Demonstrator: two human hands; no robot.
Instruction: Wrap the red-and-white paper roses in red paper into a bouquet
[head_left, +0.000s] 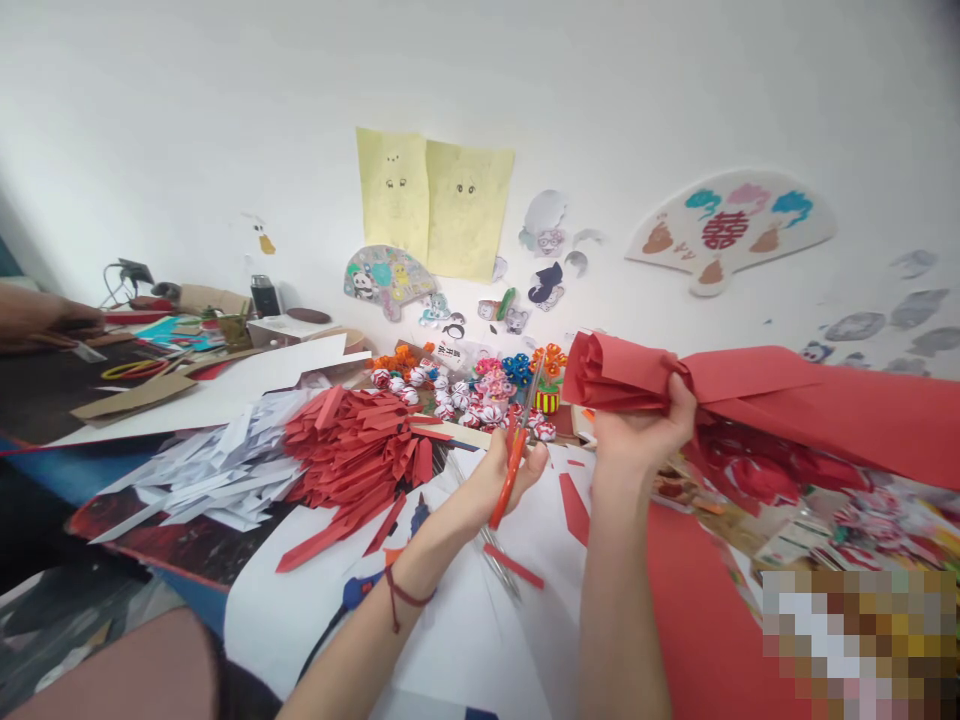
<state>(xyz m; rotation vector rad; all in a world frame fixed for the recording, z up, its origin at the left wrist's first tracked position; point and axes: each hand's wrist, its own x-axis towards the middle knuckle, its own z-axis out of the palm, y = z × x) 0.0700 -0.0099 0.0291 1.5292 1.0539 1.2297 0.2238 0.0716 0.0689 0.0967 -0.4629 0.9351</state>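
My left hand (pixel 487 485), with a dark red cord on its wrist, is closed around orange-handled scissors (pixel 512 475), whose blades point up and away. To the right, my right hand (pixel 649 432) grips a long sheet of red paper (pixel 795 395) raised above the table. Its near end is folded over in several layers, and the rest stretches off to the right. The scissor blades are apart from the paper. Below my left hand, thin metal wires (pixel 504 578) and a narrow red paper strip (pixel 514 566) lie on white paper (pixel 544 620).
Left of my hands are piles of red strips (pixel 360 445) and white strips (pixel 217 470). A blue tool (pixel 361 590), partly hidden, lies under my left forearm. Wrapped balls (pixel 450 395) and small handmade flowers (pixel 517 370) stand by the wall. Another person's hand (pixel 52 315) is at far left.
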